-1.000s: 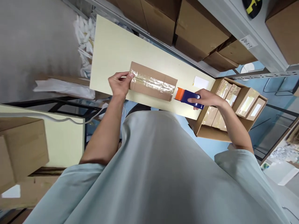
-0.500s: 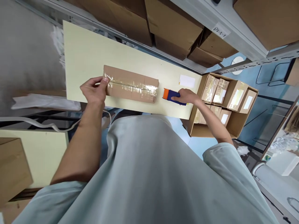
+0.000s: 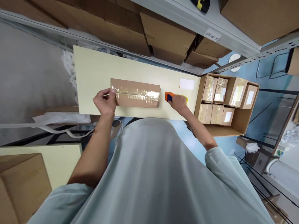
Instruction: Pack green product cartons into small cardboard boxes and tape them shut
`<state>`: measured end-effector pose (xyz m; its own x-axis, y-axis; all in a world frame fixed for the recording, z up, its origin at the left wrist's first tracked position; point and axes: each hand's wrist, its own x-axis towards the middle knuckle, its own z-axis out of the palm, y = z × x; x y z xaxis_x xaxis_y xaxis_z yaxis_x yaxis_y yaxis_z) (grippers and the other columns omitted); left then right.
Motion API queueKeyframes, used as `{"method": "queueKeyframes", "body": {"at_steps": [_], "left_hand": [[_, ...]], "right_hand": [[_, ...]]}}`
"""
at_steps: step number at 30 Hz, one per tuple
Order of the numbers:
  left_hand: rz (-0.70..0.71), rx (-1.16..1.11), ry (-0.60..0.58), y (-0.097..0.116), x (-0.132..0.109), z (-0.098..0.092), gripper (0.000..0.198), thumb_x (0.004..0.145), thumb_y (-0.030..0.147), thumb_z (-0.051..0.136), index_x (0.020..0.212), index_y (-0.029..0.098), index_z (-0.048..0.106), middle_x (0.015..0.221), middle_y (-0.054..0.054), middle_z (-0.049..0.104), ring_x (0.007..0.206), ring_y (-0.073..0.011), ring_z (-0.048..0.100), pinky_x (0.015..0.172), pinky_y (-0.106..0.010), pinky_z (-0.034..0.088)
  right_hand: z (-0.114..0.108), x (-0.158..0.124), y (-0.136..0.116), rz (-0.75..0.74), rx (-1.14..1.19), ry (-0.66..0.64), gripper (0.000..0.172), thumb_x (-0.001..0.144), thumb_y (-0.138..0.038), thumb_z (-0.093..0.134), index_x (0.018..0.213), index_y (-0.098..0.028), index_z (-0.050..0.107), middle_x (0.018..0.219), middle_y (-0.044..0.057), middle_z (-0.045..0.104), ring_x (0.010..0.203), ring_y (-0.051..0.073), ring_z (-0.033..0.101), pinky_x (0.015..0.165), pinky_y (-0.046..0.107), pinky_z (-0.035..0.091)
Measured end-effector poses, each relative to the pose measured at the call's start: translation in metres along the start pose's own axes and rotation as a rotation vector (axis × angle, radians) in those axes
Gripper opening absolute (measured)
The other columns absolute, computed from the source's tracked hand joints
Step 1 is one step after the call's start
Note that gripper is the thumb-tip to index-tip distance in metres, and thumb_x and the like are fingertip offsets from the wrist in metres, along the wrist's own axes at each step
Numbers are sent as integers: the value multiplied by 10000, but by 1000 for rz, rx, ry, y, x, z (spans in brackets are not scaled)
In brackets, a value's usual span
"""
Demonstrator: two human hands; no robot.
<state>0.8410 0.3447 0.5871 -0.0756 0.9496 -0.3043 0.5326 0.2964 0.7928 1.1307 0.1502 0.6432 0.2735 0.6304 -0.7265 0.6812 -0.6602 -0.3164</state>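
Pinching one taped cardboard box (image 3: pixel 135 91) with left hand (image 3: pixel 106 101), clamping one tape dispenser (image 3: pixel 169 94) in right hand (image 3: pixel 179 104), near seven boxes (image 3: pixel 236 91) in one carton (image 3: pixel 240 123).

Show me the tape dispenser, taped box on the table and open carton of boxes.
Tape dispenser (image 3: pixel 170 94), head view: orange part.
Taped box (image 3: pixel 135 93), head view: middle of its upper face.
Open carton (image 3: pixel 218 130), head view: bare cardboard near its lower edge.

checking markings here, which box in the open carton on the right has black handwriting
The far row's second box from left; black writing sits above its white label; none shows on the others.
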Motion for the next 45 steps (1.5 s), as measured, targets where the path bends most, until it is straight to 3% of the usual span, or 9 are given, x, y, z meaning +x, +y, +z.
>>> {"method": "queueKeyframes", "body": {"at_steps": [3,6,13,20,27,34,39,42,45], "left_hand": [[65,4,-8,1,-1,-2,334,940,155,806,1262,144,717,1128,-56,791,1023,-201,714,1049,-399,604],[289,28,-50,16,-16,-1,471,938,202,805,1391,170,679,1397,-141,758,1317,-292,703,1207,-506,552],[820,-120,-510,121,-62,6,328,1076,466,710,1366,334,790,1387,-112,772,1403,-377,672,1290,-612,524],[1073,-318,-330,222,-23,-4,476,1124,285,572,1581,305,704,1602,-159,669,1485,-351,669,1319,-559,536],[1091,-306,-291,274,24,-1,581,1039,194,584,1610,257,671,1637,-178,669,1520,-376,661,1330,-592,540],[1084,-262,-364,239,17,-12,429,1071,237,580,1464,261,751,1518,-149,741,1425,-351,712,1269,-560,586],[900,-152,-438,174,25,-8,412,1073,285,582,1439,193,747,1512,-179,738,1441,-361,697,1304,-569,547],[757,-94,-416,112,34,-14,453,1044,297,623,1471,185,725,1531,-191,721,1478,-376,669,1350,-579,499],[538,-5,-371,42,38,-30,516,1030,321,648,1522,172,684,1549,-213,697,1510,-389,648,1365,-582,482]], "right_hand": [[0,-25,-5,220,-26,141,407,1166,-543,610,1304,-195,771,1225,263,829,1200,442,791,958,497,609],[-13,-55,-17,292,30,184,496,1180,-620,545,1337,-189,734,1268,260,829,1213,442,795,935,467,604],[-82,-84,-95,137,112,425,511,1183,-620,483,1472,-219,612,1260,186,843,1140,397,815,867,407,620],[-172,-68,-205,-145,-76,652,444,1205,-428,398,1582,-205,472,1338,189,784,1216,357,783,1009,424,618],[-266,-3,-264,-243,-404,678,470,1124,-281,462,1549,-89,513,1370,267,788,1305,377,748,1157,458,556],[-292,53,-274,-139,-469,649,511,1108,-234,453,1550,-1,564,1461,316,768,1364,377,755,1248,523,550],[-275,72,-246,-315,-391,938,609,1080,-242,436,1619,27,529,1629,351,636,1565,424,599,1359,644,445],[-221,66,-203,-413,-221,1162,631,1153,-327,347,1731,-98,459,1734,281,552,1656,387,509,1403,659,391],[-117,41,-152,-340,1,1195,644,1198,-415,281,1775,-164,420,1790,241,503,1723,357,439,1435,662,345]]}}
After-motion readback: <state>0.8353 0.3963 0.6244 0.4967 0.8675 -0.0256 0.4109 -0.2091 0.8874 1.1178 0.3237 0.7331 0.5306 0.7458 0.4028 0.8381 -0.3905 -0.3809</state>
